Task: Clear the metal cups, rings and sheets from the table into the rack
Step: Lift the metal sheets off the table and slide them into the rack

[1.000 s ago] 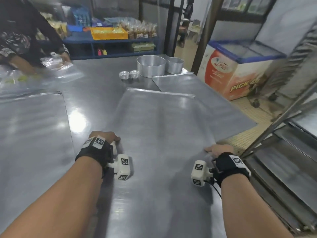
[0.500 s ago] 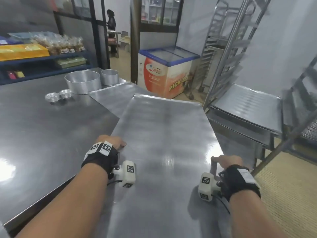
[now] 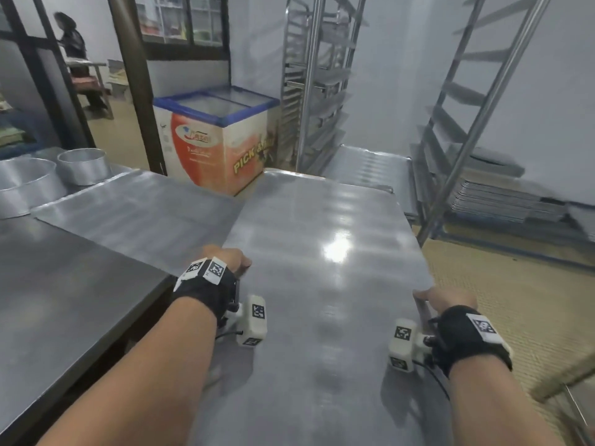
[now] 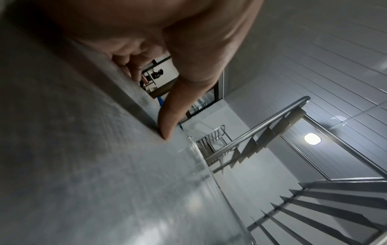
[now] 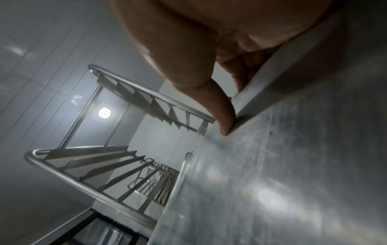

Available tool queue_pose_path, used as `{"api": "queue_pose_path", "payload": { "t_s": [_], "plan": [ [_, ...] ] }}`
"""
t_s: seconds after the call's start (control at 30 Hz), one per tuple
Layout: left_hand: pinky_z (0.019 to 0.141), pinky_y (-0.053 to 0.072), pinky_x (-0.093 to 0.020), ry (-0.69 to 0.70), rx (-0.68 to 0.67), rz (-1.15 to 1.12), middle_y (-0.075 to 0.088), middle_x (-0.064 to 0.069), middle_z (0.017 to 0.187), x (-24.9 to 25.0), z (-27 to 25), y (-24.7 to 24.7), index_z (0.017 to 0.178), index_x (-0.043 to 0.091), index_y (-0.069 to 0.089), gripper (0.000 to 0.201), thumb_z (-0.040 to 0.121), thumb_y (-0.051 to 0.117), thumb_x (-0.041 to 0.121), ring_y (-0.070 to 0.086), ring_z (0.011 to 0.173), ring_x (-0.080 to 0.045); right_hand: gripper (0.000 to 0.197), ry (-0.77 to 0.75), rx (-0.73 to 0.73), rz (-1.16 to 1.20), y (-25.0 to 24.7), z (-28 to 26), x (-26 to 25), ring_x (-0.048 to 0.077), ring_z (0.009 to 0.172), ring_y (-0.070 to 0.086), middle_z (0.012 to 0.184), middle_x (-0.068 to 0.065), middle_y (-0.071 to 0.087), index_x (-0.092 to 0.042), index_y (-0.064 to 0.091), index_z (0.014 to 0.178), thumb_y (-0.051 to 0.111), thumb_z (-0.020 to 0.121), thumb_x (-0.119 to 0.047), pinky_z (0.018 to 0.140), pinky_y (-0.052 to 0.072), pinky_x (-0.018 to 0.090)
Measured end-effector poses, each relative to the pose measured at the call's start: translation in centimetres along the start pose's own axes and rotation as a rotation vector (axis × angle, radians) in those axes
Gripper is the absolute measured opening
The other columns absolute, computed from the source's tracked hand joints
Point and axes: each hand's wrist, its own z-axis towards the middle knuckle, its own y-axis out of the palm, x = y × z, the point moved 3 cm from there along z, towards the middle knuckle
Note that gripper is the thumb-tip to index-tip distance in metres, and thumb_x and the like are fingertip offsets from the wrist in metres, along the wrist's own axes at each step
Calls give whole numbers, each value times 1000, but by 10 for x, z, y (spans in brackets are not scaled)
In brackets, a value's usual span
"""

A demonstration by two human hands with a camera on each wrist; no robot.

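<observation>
We carry a flat, dull-grey metal sheet (image 3: 322, 284) clear of the bench (image 3: 64, 284), our left hand (image 3: 225, 255) and right hand (image 3: 447, 299) clamped on its side edges, thumbs on top. Ahead stand a freezer (image 3: 219, 140) and the steel rack (image 3: 467, 140); a second sheet (image 3: 138, 214) and two round tins (image 3: 83, 165) lie on the bench.

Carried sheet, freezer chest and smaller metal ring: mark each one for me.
carried sheet (image 3: 322, 317), head view, its bare top face between the hands
freezer chest (image 3: 206, 149), head view, its orange front panel
smaller metal ring (image 3: 84, 167), head view, its outer wall
</observation>
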Motion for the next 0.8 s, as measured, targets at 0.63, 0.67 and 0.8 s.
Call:
{"api": "queue_pose_path", "payload": {
  "t_s": [0.63,0.67,0.8],
  "plan": [
    [62,41,-27,84,-66,166,52,-6,59,115,57,99,59,9,36,47,90,70,21,47,62,-23,42,49,90,190,-41,79,-28,32,96,60,100,15,58,15,54,122,71,86,0,42,39,24],
    [59,42,-29,63,-72,176,50,-6,52,117,56,99,58,7,37,47,90,69,18,45,57,-22,43,51,84,191,-39,84,-31,31,92,58,104,18,61,15,54,122,72,86,-1,46,41,26],
    [57,39,-30,62,-96,182,46,-7,57,130,68,106,59,6,39,47,92,69,20,44,62,-25,48,76,84,182,-32,107,-43,31,89,55,122,23,63,11,56,124,75,84,-5,48,32,27]
  ]
}}
